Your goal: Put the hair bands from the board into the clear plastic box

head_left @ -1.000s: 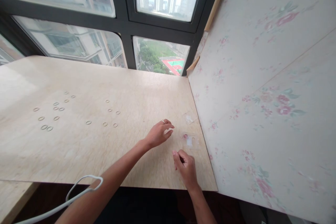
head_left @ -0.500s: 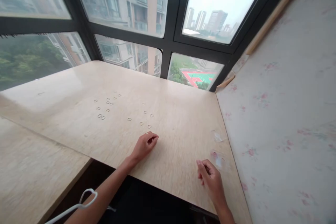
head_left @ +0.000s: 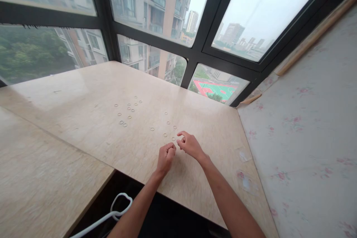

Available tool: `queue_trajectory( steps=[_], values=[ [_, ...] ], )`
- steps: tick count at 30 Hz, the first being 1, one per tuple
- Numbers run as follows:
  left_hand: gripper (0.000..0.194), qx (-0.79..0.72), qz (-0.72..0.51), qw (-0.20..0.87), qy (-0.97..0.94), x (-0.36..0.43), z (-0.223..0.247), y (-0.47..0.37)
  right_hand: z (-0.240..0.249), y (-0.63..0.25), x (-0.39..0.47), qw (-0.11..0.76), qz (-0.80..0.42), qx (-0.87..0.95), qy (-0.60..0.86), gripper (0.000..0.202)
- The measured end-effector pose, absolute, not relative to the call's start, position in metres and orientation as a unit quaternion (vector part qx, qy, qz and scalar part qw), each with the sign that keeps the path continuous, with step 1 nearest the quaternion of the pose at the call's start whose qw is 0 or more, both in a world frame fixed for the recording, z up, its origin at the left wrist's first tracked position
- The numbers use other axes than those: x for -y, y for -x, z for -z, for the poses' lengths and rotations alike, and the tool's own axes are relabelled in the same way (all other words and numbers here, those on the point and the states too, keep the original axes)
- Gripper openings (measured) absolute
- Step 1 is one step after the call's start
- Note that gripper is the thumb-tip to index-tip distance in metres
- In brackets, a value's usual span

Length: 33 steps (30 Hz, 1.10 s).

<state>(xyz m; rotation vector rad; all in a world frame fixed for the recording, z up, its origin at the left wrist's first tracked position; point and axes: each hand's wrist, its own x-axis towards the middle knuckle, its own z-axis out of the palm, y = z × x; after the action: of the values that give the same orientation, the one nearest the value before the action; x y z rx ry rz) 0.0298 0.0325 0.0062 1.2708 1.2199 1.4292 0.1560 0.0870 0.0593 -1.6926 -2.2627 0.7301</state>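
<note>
My left hand (head_left: 166,157) rests low over the tabletop with its fingers curled closed; whatever they hold, if anything, is hidden. Just right of it, my right hand (head_left: 191,146) has thumb and forefinger apart, with nothing visible between them. A thin ring (head_left: 173,138) lies by those fingertips, apart from them. Beyond the hands are several similar rings, among them a ring (head_left: 174,127), a ring (head_left: 165,135) and a ring (head_left: 152,129). Farther left is a looser group, with two rings close together, one of them a near ring (head_left: 125,125).
The beige marble-patterned tabletop (head_left: 83,134) runs up to dark-framed windows (head_left: 192,59). At right, by the flowered wall (head_left: 301,148), lie a clear plastic piece (head_left: 247,183) and a smaller clear scrap (head_left: 243,156). A white looped cable (head_left: 111,214) hangs near my left forearm.
My right hand has come from the right side of the table to beside my left hand, its thumb and forefinger now spread. The camera view has shifted; the rings appear unmoved.
</note>
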Motion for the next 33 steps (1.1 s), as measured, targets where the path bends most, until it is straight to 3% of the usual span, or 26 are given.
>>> queue_trajectory(
  steps=[8, 15, 33],
  values=[
    [0.019, -0.483, -0.579, 0.417, -0.507, -0.033, -0.001, -0.032, -0.046, -0.134, -0.111, 0.005, -0.159, 0.789, 0.593, 0.012],
    [0.02, -0.49, -0.574, 0.401, -0.519, -0.032, 0.0, -0.031, -0.05, -0.145, -0.104, -0.011, -0.185, 0.783, 0.594, 0.009],
    [0.021, -0.515, -0.559, 0.407, -0.506, -0.032, -0.01, -0.031, -0.06, -0.22, -0.045, 0.21, -0.364, 0.683, 0.598, 0.003]
  ],
)
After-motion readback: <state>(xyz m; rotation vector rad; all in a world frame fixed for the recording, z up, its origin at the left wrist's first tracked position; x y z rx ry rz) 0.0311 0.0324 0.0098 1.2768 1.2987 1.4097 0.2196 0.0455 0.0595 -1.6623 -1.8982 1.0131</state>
